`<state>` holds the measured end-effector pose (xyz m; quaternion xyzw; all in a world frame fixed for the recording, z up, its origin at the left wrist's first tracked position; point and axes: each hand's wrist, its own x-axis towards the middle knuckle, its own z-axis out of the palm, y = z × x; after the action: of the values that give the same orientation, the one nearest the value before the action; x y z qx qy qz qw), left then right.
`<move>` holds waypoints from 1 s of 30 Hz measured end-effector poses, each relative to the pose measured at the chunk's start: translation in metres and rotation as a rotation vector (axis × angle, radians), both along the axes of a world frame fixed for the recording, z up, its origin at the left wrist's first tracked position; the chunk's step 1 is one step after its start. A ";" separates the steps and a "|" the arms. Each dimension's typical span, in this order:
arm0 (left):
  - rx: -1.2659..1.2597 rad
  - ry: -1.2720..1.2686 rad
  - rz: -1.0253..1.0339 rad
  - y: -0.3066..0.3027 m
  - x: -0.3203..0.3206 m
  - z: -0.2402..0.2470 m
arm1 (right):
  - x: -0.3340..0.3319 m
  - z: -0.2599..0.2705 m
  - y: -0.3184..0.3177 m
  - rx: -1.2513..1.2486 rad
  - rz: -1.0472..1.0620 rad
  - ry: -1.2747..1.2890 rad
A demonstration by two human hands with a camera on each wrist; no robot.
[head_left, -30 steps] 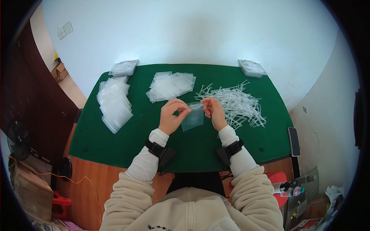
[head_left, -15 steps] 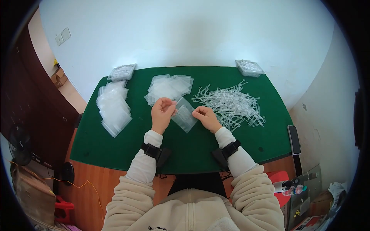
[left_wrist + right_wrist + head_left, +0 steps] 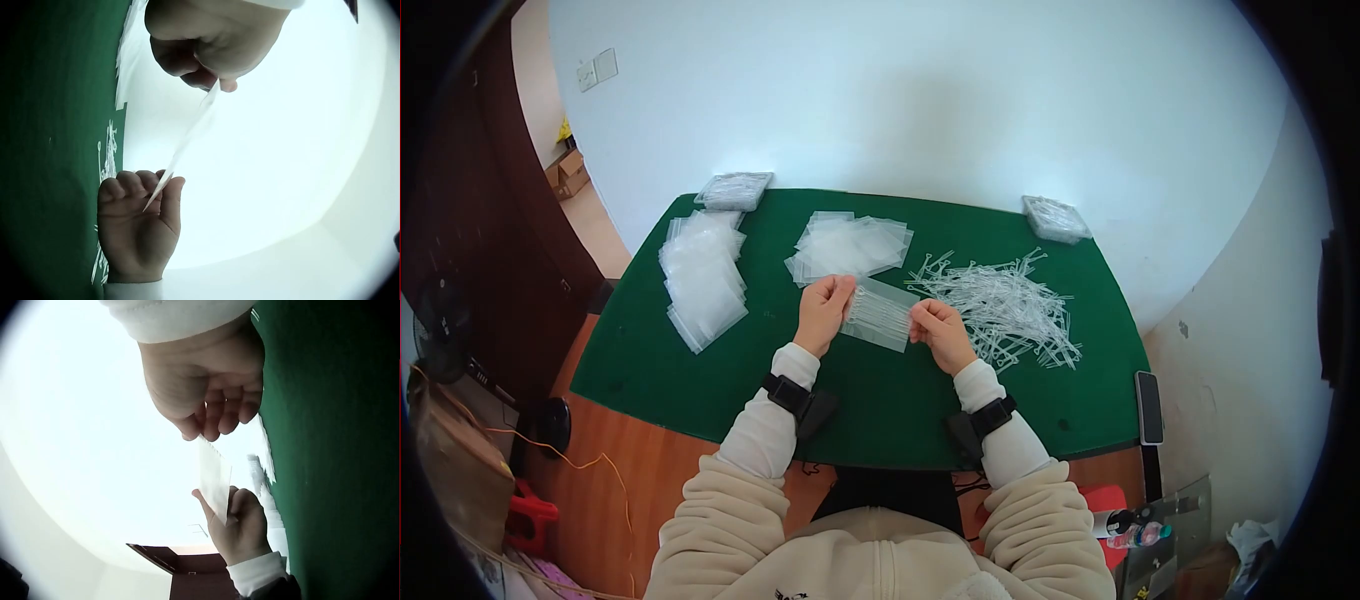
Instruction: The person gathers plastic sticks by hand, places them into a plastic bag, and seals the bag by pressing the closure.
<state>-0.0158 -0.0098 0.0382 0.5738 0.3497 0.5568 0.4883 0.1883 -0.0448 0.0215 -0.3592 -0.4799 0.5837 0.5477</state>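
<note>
A clear zip bag [image 3: 878,318] is held flat between both hands over the front of the pile of sticks' left side, with several thin clear plastic sticks lying inside it. My left hand [image 3: 825,312] pinches its left end between thumb and fingers. At the other end, my right hand [image 3: 943,335] pinches the bag's edge. Both wrist views show the bag nearly edge-on, stretched from one hand to the other. Right of the hands spreads a loose pile of clear plastic sticks [image 3: 1005,305] with small ring-shaped ends.
Flat clear bags [image 3: 855,245] lie heaped behind the hands, and more overlapping bags [image 3: 703,280] run down the left side. Filled packs [image 3: 735,190] stand at the far left corner and the far right [image 3: 1056,219]. A phone [image 3: 1149,408] sits at the right edge of the green table [image 3: 700,400].
The bag has turned from hanging upright, through a diagonal, to lying lengthwise between the hands. My right hand has shifted its grip to the bag's right end. The head view has tilted slightly.
</note>
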 end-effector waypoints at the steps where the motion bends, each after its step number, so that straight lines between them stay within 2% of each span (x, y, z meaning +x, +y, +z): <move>1: -0.020 -0.054 -0.008 0.000 0.000 0.000 | -0.001 0.000 -0.001 -0.019 0.014 0.058; 3: -0.039 -0.113 -0.013 -0.001 0.003 0.000 | -0.002 0.001 -0.002 -0.011 0.024 0.044; 6: -0.259 -0.490 -0.185 -0.006 0.011 -0.001 | -0.004 0.001 -0.004 0.008 0.033 0.027; 7: -0.259 -0.491 -0.184 -0.006 0.011 -0.003 | -0.004 0.000 -0.004 0.004 0.038 0.024; 10: -0.375 -0.668 -0.395 -0.005 0.012 -0.010 | -0.004 -0.003 -0.004 -0.006 0.046 0.022; 14: -0.404 -0.738 -0.531 -0.001 0.009 -0.018 | -0.006 -0.005 -0.003 0.009 0.062 -0.006; 18: -0.430 -0.685 -0.403 -0.017 0.018 0.000 | -0.013 -0.005 -0.004 -0.050 0.004 0.047; 21: -0.397 -0.583 -0.340 -0.026 0.033 0.004 | -0.021 -0.011 -0.001 -0.048 -0.187 0.102; 23: -0.381 -0.532 -0.307 -0.027 0.035 0.000 | -0.022 -0.012 -0.002 -0.050 -0.209 0.083; 26: -0.126 -0.223 -0.171 -0.021 0.035 -0.015 | -0.024 -0.010 -0.007 -0.054 -0.256 0.048; 30: -0.089 -0.233 -0.134 -0.013 0.031 -0.022 | -0.030 -0.005 -0.011 -0.003 -0.233 0.060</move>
<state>0.0152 -0.0225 0.0162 0.5051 0.2760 0.5697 0.5866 0.1585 -0.0558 0.0161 -0.3954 -0.4175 0.5274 0.6255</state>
